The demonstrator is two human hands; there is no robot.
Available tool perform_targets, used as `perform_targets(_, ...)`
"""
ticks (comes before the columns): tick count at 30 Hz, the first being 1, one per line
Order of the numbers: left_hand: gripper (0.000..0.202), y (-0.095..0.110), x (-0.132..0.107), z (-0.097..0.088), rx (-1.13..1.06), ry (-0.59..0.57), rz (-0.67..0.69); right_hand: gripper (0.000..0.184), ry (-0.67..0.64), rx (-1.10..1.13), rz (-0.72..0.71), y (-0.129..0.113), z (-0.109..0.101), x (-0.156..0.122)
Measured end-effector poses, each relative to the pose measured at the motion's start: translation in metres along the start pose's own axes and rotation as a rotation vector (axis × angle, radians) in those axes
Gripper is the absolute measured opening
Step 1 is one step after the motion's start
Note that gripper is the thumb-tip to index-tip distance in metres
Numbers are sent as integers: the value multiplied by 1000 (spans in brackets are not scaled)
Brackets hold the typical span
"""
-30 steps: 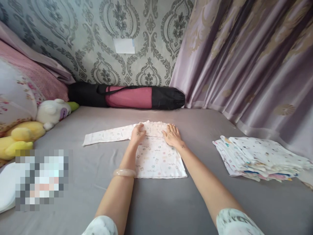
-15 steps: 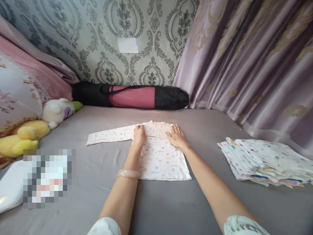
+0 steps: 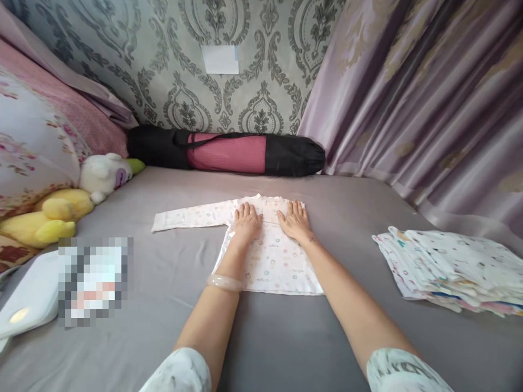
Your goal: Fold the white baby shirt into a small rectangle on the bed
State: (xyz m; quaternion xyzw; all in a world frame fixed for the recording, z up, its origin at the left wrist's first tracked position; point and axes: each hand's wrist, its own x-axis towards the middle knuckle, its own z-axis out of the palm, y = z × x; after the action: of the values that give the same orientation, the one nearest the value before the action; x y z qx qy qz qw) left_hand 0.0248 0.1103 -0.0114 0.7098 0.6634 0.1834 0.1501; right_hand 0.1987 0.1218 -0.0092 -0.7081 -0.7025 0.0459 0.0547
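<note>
Pale bangle; patterned whitish sleeves

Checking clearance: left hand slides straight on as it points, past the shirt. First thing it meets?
Past the shirt and over the grey sheet, the left hand would likely meet the black-and-pink bag; depth is hard to judge.

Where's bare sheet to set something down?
Free: grey sheet between right forearm and folded stack; between shirt and black-and-pink roll; between the forearms, below the shirt. Crowded: left edge, with plush toys, white object, blurred item.
</note>
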Motion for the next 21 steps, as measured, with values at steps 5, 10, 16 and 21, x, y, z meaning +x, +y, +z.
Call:
perform_targets(5,50,0,3,-9,-61,-33,-8,73,-50,41,13,2,-8,3)
perform_targets(10,47,-3,4,-35,-86,-19,-59,74,-7,45,69,9,-10,7)
perform_targets(16,41,-26,3,-56,-123,-2,-70,74,-39,38,83,15,-4,8)
perform_targets(21,41,-33,1,-62,-175,6,-178,70,-54,23,67,5,-19,6)
